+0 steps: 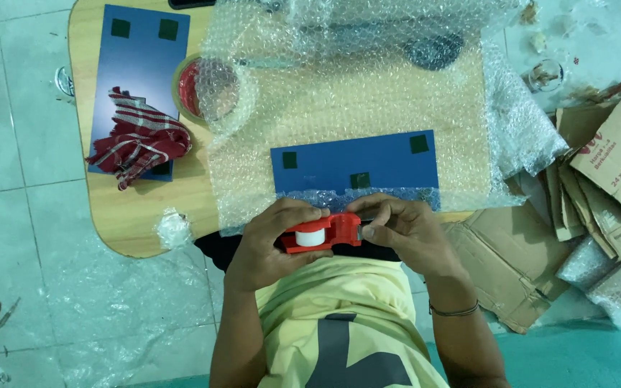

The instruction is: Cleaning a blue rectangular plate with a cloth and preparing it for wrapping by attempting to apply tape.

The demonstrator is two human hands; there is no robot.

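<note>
Clamped from both ends, a small red plastic tape dispenser with a white roll of tape [323, 233] is held low in the middle of the frame, just in front of the yellow shirt [339, 316]: the left hand [271, 241] is wrapped around its roll end with the fingers curled shut over the top, and the right hand [404, 230] is closed on its cutter end, thumb and forefinger pinched together there. Whether a free end of tape is caught in that pinch cannot be told. Judging from this, tape is being drawn for sealing; a strip would next have to be pulled out and laid over the folded wrap. Just above the hands, a flat dark blue rectangular board with small dark green square pads [354, 164] is seen lying on a clear sheet of bubble wrap [368, 93], whose near edge is folded over the board's lower rim. Both rest on a light wooden table with rounded corners [138, 215]. At upper left a second blue board [138, 65] lies under a red-and-white striped cloth [141, 140], beside a red roll of tape [194, 88]. Flattened brown cardboard pieces [598, 165] are scattered at the right.
</note>
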